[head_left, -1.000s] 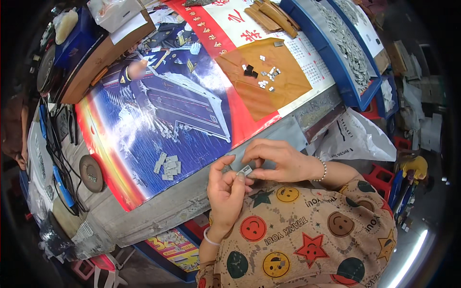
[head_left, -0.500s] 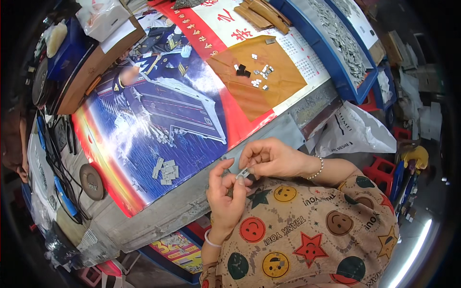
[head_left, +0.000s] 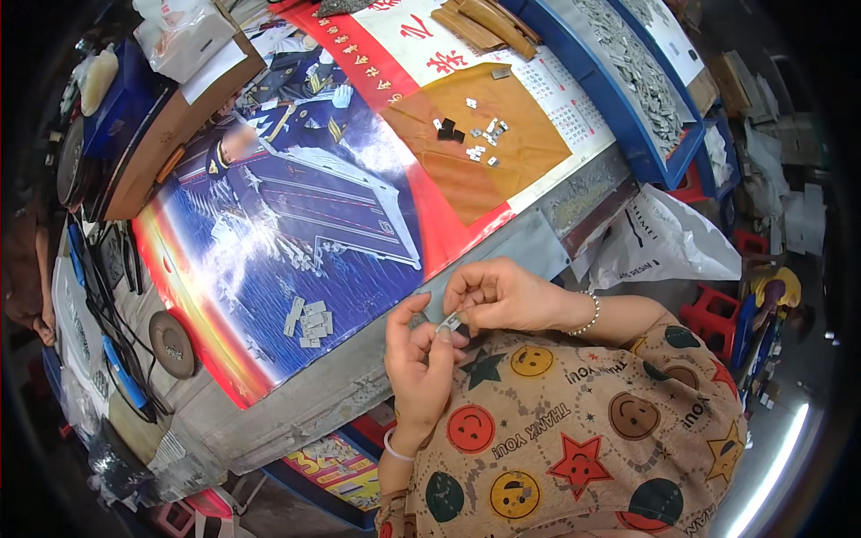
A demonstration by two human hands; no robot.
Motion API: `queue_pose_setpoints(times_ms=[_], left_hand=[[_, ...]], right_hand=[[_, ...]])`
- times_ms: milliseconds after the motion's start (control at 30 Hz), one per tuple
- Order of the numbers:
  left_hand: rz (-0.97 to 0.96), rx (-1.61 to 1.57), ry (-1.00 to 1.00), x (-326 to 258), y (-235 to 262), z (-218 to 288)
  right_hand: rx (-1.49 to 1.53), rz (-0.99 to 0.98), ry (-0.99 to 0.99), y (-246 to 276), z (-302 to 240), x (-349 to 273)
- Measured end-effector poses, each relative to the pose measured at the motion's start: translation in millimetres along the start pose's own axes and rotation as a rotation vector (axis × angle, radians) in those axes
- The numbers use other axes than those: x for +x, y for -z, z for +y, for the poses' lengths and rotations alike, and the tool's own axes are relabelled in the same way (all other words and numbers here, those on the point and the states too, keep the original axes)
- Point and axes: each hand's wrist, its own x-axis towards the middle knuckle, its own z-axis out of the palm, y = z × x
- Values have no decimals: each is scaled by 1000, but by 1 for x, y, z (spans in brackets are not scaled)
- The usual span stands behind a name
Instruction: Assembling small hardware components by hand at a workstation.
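Small grey piece (head_left: 451, 321), just one, is near the table (head_left: 359, 360), pinched by fingers of the left hand (head_left: 418, 363) and right hand (head_left: 507, 298). One brown dish (head_left: 170, 364) lies leftward; one poster (head_left: 363, 282) bears one grey-plate cluster (head_left: 314, 323).

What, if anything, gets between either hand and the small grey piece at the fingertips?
Nothing visible does. The left hand pinches the small grey piece directly, and the fingers of the right hand are right at its other end. The loose grey plates lie well apart, on the poster.
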Motion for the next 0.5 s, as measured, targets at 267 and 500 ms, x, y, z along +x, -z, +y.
queue_pose_setpoints(times_ms=[267,500], left_hand=[[-9,-126,51,1,5,2],[-50,-99,35,3,6,3]], right_hand=[[-713,-8,319,1,-20,-9],[-1089,-113,630,5,-23,-3]])
